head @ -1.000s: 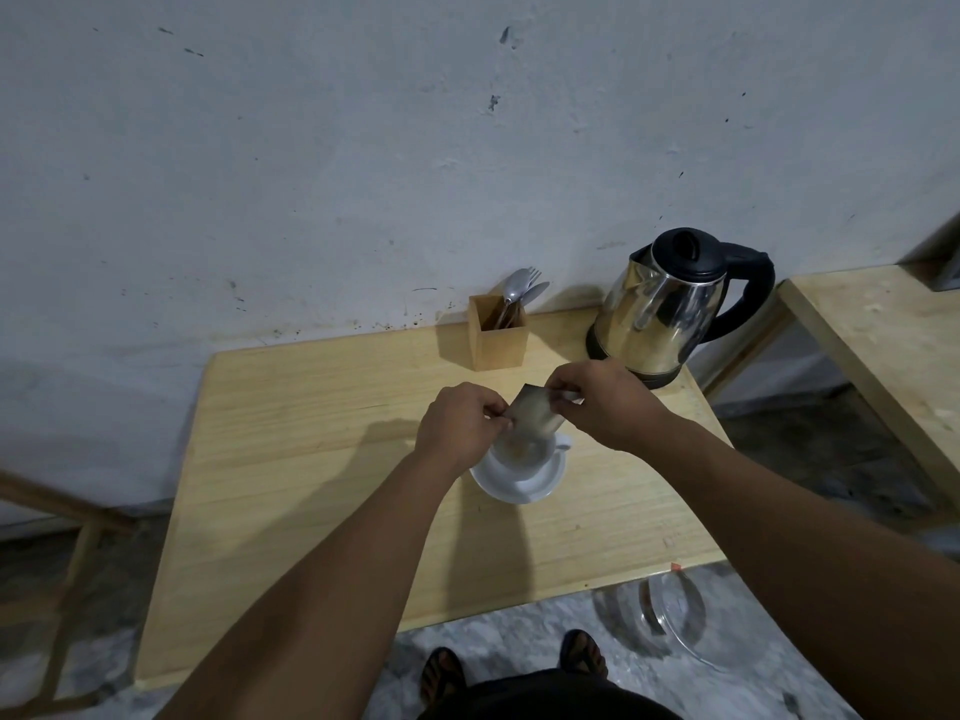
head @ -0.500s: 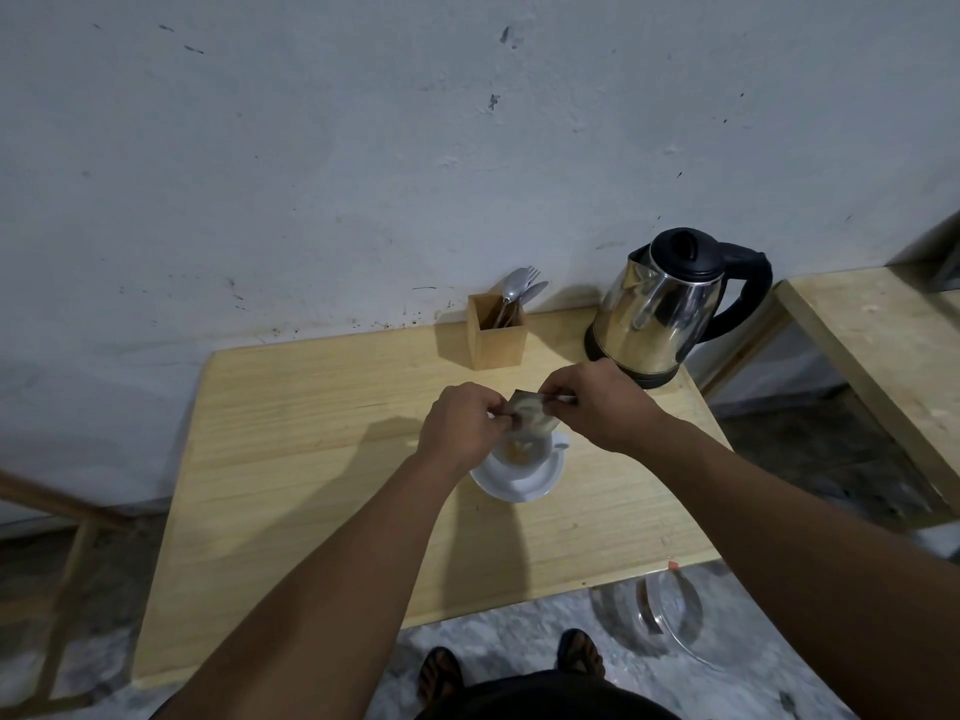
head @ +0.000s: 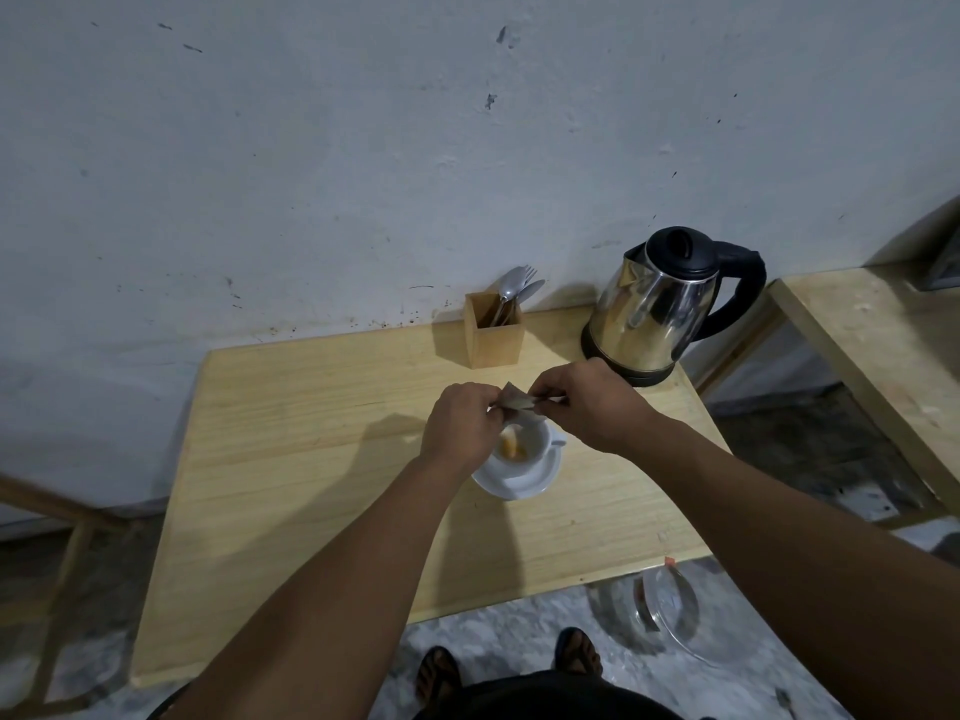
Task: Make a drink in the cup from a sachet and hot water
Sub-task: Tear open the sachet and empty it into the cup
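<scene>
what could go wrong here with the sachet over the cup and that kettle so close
1. Both hands, left hand and right hand, pinch the sachet above the cup; a tilt could spill powder onto the saucer or table.
2. The kettle stands just behind the right hand, so a backward move might knock it.

I read this location as a plain domestic tea corner. A small bare-wood table (head: pixel 322 459) stands against a scuffed, stained white wall (head: pixel 311 174). On it I see an electric steel kettle (head: pixel 654 309), a wooden holder (head: pixel 493 337) with cutlery (head: pixel 514 291), and a white cup (head: pixel 524 449) on a saucer (head: pixel 540 480). The floor (head: pixel 498 631) is rough concrete.
</scene>
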